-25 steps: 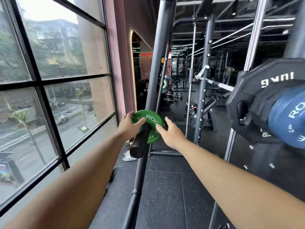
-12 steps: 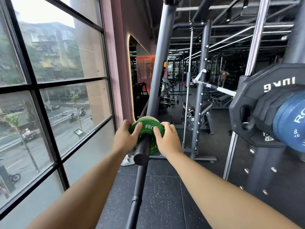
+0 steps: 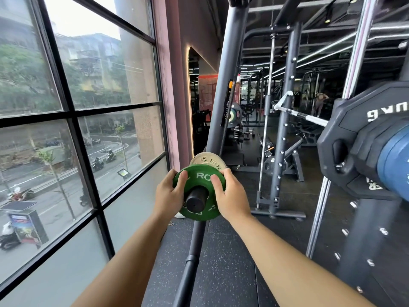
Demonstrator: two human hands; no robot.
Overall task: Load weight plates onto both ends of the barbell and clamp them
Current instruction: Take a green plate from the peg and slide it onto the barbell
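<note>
Both hands [image 3: 168,193] [image 3: 230,196] clasp green plate [image 3: 200,173] on barbell sleeve [image 3: 195,199].

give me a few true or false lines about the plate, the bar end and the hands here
1. Both hands, left hand and right hand, grip the green plate. True.
2. The green plate lies flat on the floor. False: it sits on the barbell sleeve, whose end pokes through its hole.
3. A pale plate sits just behind the green one. True.
4. A clamp is already fitted in front of the green plate. False: the sleeve end is bare.
5. The window is on the person's right. False: it is on the left.
</note>
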